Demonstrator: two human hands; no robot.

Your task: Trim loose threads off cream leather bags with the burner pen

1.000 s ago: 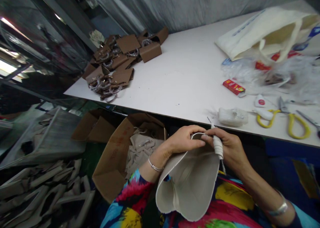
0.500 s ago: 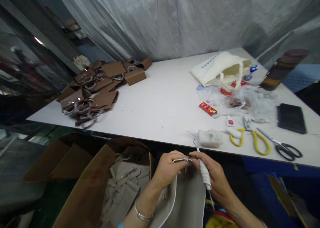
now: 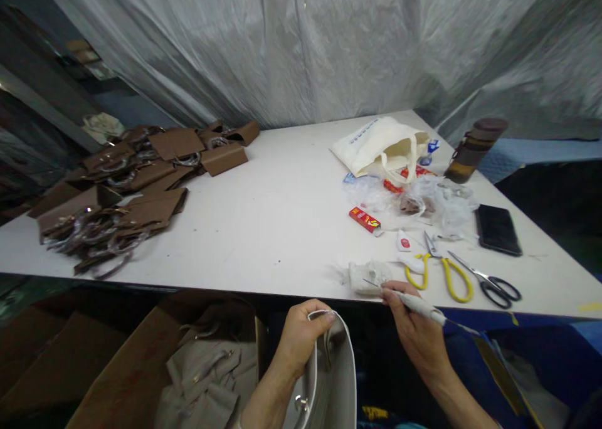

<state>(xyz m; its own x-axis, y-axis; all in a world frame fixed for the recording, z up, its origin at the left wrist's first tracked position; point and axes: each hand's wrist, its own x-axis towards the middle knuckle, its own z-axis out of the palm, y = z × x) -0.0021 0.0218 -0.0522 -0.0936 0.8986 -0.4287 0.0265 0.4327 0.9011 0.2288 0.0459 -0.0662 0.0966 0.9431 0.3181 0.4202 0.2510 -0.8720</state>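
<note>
My left hand (image 3: 303, 335) is closed on the top edge of a light grey bag (image 3: 347, 379), thumb along the rim. The bag hangs below the table edge, its mouth showing and a metal stud on its side. My right hand (image 3: 418, 335) grips an awl-like tool (image 3: 421, 307) with a white wrapped handle and a thin metal spike at each end. Its front tip lies over a whitish block (image 3: 367, 277) at the table's front edge; whether they touch I cannot tell. The right hand is apart from the bag.
Brown bags with wrapped handles (image 3: 136, 184) are heaped on the table's left. Yellow-handled scissors (image 3: 456, 280), black-handled scissors (image 3: 498, 290), a phone (image 3: 498, 229), a red box (image 3: 365, 221), a cream tote (image 3: 380, 147) and a bottle (image 3: 476, 150) lie right. A carton (image 3: 126, 354) holds grey pieces.
My right hand has moved away from the bag edge, right and up to the whitish block, with the tool turned flatter. My left hand still holds the bag. The view has shifted right.
</note>
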